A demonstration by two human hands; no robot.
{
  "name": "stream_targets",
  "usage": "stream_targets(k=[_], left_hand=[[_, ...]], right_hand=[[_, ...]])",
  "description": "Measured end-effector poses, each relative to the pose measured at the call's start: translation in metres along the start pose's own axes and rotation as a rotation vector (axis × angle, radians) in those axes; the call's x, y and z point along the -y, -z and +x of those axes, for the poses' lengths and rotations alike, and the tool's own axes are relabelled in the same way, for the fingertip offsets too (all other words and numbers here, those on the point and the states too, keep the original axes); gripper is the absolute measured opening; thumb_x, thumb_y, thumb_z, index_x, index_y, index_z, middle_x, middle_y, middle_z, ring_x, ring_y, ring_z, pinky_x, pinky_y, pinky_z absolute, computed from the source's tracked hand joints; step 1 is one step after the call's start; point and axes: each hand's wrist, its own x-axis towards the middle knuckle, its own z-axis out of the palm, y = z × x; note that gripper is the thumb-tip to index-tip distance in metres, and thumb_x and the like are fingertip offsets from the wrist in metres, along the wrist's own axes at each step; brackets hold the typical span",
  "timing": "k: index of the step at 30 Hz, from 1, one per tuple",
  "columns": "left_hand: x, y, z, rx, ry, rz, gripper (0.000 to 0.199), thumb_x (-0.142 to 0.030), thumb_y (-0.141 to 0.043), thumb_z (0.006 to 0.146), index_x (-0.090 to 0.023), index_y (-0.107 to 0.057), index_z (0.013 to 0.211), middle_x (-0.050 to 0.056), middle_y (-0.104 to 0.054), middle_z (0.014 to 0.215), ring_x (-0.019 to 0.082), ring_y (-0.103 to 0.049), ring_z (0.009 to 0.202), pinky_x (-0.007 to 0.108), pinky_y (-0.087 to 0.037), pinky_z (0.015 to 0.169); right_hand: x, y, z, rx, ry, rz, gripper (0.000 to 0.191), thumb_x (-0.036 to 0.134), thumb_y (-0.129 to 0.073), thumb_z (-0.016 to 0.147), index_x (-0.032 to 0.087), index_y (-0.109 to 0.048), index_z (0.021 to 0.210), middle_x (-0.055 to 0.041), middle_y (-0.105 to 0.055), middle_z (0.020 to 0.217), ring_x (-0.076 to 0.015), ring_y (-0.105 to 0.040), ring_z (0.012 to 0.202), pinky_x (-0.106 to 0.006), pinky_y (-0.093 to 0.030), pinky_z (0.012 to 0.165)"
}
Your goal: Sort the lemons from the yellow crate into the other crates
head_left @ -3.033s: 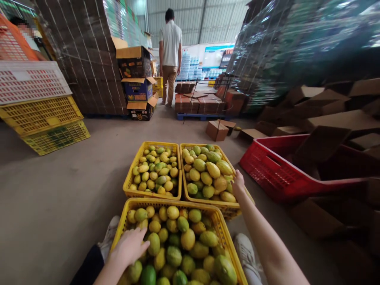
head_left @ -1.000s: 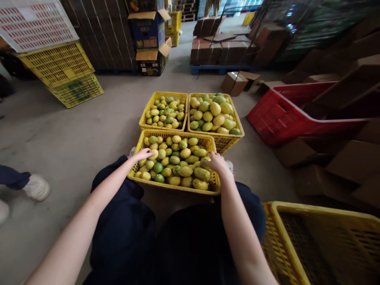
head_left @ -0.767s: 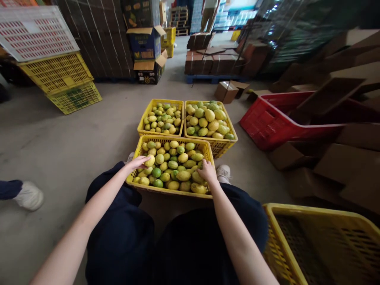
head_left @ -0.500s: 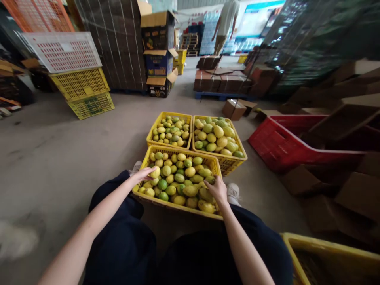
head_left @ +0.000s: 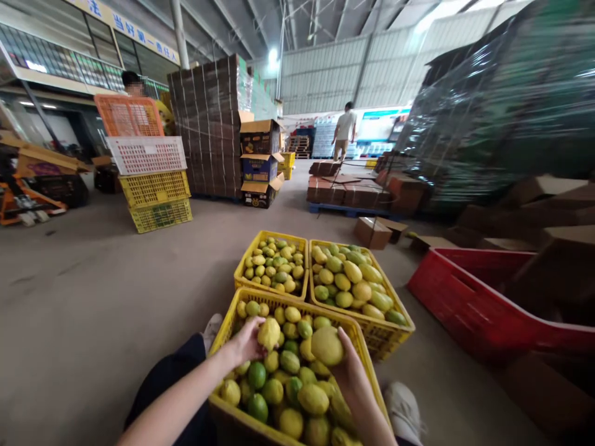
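Note:
My left hand (head_left: pixel 251 341) is closed around a yellow lemon (head_left: pixel 269 334), held above the left side of the near yellow crate (head_left: pixel 218 396). On the other side, my right hand (head_left: pixel 351 365) grips a larger greenish-yellow lemon (head_left: pixel 327 346), its fingers partly hidden behind the fruit. Below both hands the near crate is full of yellow and green lemons, among them a dark green one (head_left: pixel 257 375). Touching its far side are two more yellow crates of lemons, one at left (head_left: pixel 237 275) and one at right (head_left: pixel 400 328).
A red bin (head_left: pixel 446 297) with cardboard stands at the right. Stacked crates (head_left: pixel 155 189) stand at the left, with a person (head_left: pixel 132 83) behind them. Cartons (head_left: pixel 260 161) and a loaded pallet (head_left: pixel 346 192) lie farther back, where another person (head_left: pixel 344 133) stands.
Both hands have lifted lemons from the near crate and come closer together. My view has tilted up, showing the roof and another person at left.

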Motion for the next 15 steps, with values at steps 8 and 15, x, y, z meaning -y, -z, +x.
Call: stream_targets(k=[8,15], left_hand=[[0.008,-0.033,0.013,0.030,-0.031,-0.165,0.042,-0.038,-0.063,0.073,-0.020,-0.050,0.109,0.007,-0.070,0.093,0.027,-0.070,0.093,0.031,-0.052,0.071],[0.010,-0.041,0.001,-0.102,-0.173,-0.052,0.042,-0.035,-0.077,0.073,-0.022,-0.044,0.097,0.003,-0.068,0.092,0.022,-0.072,0.085,0.033,-0.056,0.078]], right_hand=[[-0.012,-0.030,-0.004,0.038,-0.303,0.184,0.040,0.045,-0.088,0.058,0.022,-0.067,0.082,0.0009,-0.072,0.065,-0.0191,-0.069,0.061,-0.028,-0.055,0.057],[-0.031,-0.038,-0.010,0.129,-0.278,0.073,0.043,0.046,-0.092,0.051,0.024,-0.072,0.083,-0.0001,-0.072,0.065,-0.0261,-0.072,0.071,-0.030,-0.052,0.051]])
